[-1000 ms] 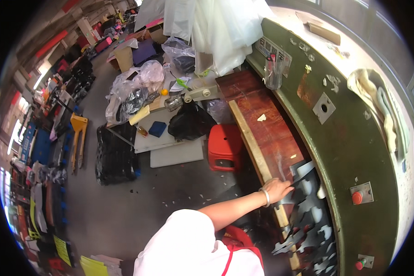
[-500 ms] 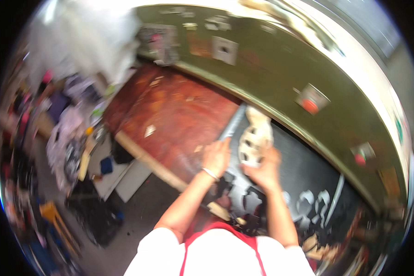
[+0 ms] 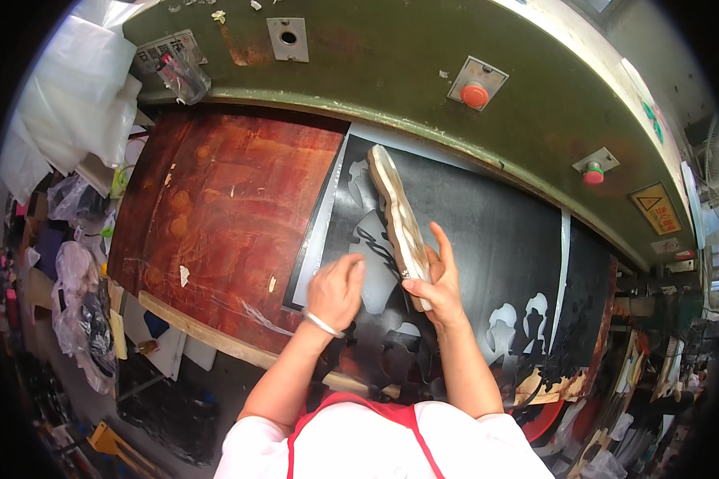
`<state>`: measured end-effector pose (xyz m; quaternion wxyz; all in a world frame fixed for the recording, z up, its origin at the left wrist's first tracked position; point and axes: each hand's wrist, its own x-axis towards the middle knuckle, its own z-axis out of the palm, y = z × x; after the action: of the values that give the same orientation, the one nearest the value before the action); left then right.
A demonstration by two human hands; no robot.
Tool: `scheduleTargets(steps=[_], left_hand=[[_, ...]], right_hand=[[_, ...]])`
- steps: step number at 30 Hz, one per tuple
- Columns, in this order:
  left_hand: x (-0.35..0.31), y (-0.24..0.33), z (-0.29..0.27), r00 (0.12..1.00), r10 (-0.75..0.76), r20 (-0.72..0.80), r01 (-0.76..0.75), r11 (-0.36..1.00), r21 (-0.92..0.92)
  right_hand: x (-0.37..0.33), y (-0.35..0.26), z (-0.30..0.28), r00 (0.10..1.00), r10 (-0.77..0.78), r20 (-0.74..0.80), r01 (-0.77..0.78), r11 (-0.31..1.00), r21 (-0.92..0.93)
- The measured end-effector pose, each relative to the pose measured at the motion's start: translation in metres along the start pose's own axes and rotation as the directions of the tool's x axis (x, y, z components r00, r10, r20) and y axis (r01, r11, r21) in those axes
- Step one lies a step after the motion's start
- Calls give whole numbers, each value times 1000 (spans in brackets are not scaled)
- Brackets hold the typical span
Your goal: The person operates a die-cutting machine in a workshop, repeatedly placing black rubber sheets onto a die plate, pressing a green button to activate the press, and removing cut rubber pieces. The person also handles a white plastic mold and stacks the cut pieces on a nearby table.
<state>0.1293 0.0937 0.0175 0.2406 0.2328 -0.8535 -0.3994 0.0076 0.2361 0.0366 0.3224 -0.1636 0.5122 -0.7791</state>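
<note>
1. So the long pale piece (image 3: 399, 215) is around mid-frame, over the black sheet (image 3: 495, 223). Can't tell if it's actually touching the sheet.
2. Its long axis runs pretty steeply: top end leaning up toward the upper left, bottom end down and a bit right. Looks like we're seeing it narrow side on.
3. Right hand (image 3: 446, 291) is the closer one, gripping the bottom end, so most of the length sticks out up-left from it.
4. Left hand (image 3: 335, 294) is off to the left, near but apart, fingers curled in. Can't tell if anything's inside.
5. Red-brown counter (image 3: 224, 199) fills the left side.
</note>
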Motion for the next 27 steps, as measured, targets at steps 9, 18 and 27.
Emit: scheduleTargets(steps=[9,18,27], left_hand=[[3,8,22,996,-11,88,-31,889,456],[2,-11,-6,987,-121,104,89,958,273],[7,-18,-28,988,-149,-30,150,987,63]], right_hand=[[-6,-10,-14,1000,17,-5,-15,957,290],[-39,-18,-37,957,-220,-191,98,860,-501],[13,10,-37,941,-338,-28,71,278,-958]])
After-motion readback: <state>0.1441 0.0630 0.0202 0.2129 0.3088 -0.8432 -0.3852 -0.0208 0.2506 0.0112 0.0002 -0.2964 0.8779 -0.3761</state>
